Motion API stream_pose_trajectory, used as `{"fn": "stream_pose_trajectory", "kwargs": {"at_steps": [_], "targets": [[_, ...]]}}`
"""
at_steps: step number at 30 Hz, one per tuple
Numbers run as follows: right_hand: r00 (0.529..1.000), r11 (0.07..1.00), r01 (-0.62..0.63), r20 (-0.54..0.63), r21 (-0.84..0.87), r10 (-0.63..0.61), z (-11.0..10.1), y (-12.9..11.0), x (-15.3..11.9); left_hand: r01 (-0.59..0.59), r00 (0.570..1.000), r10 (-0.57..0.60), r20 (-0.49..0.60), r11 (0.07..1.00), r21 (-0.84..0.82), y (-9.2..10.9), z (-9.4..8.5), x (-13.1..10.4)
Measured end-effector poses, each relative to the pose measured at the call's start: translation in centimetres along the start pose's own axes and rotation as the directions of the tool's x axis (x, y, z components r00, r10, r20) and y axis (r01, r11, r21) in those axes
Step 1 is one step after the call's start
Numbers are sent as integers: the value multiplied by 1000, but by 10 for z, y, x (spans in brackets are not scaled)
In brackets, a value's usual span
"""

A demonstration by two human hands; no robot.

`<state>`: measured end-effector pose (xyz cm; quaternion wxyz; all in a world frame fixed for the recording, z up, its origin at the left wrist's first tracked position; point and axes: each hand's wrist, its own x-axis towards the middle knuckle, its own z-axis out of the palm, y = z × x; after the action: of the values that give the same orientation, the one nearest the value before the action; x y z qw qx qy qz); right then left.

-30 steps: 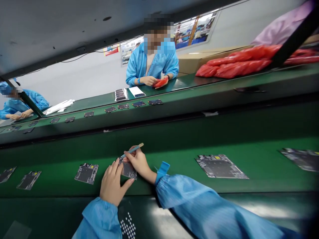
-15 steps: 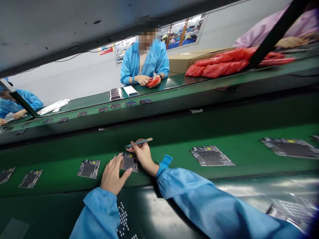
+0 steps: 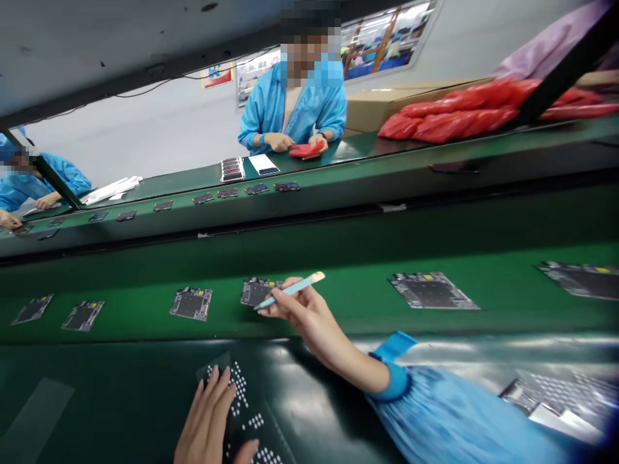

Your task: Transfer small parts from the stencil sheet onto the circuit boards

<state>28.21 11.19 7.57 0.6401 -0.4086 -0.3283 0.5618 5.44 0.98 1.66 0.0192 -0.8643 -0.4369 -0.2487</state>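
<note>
Tweezers (image 3: 289,291), pale blue with a cream end, slant across the green belt (image 3: 348,258), their narrow tip down by the near edge of a circuit board (image 3: 254,292). From my end I cannot quite tell whether the tip touches the board or sits just above it; the right hand (image 3: 308,314) covers part of the board's right side. I have that hand in a pen grip: thumb and fingers pinch the shaft, knuckles bent, the cream end rising up and to the right. The bare wrist runs nearly straight back toward the lower right, through a blue wristband (image 3: 396,380) into a loose blue sleeve (image 3: 449,412).

My left hand (image 3: 207,419) is nearer, cut by the bottom of my view, palm down, fingers straight and slightly spread, thumb well out to the side; gripping nothing, it lies over a clear sheet of white dots (image 3: 240,380) on the dark worktop (image 3: 120,386).

A second board (image 3: 191,303) lies left of the first; a third board (image 3: 430,290) lies well right of the hand. Beyond, I see a co-worker (image 3: 290,109) handling a red bundle (image 3: 307,150).
</note>
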Motion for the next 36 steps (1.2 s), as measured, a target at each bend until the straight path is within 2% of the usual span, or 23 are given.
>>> {"fn": "stream_pose_trajectory", "kwargs": {"at_steps": [2, 5, 9, 12, 16, 36], "targets": [[993, 989, 112, -33, -97, -115, -7, 11, 22, -26, 998, 25, 56, 1000, 8, 2, 0, 23], [987, 972, 147, -29, -183, -155, -20, 22, 60, 9, 996, -10, 92, 1000, 12, 4, 10, 69], [991, 957, 133, 32, -257, -129, -36, 27, 83, 14, 986, -18, 168, 1000, 19, 6, 48, 125], [990, 949, 143, 47, -282, -135, -46, 31, 84, -7, 981, 5, 194, 1000, 11, 6, 72, 150], [985, 942, 169, 33, -288, -167, -57, 36, 83, -31, 977, 32, 212, 999, -7, 7, 82, 162], [981, 927, 184, 7, -327, -192, -82, 20, 77, -48, 933, 82, 352, 993, -105, 22, 74, 187]]}}
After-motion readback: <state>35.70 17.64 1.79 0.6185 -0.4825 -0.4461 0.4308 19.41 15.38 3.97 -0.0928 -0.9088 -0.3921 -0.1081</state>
